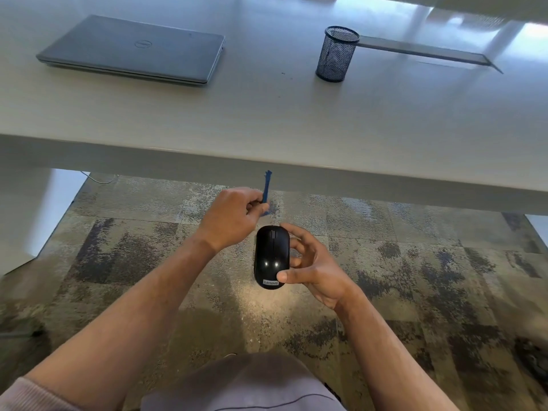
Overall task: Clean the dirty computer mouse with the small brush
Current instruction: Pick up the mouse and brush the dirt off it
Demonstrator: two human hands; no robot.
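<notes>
Two hands work below the near edge of the bench (267, 120), over the carpet. The right hand (317, 266) pinches the black Lenovo computer mouse (271, 256) by its sides, thumb near the logo end, fingers curled along the far side. The left hand (232, 218) is closed around the small blue brush (266, 189), just beyond the mouse's wheel end. The mouse looks light, rigid and glossy, so likely slippery; gripping its side walls should leave the top free for brushing.
</notes>
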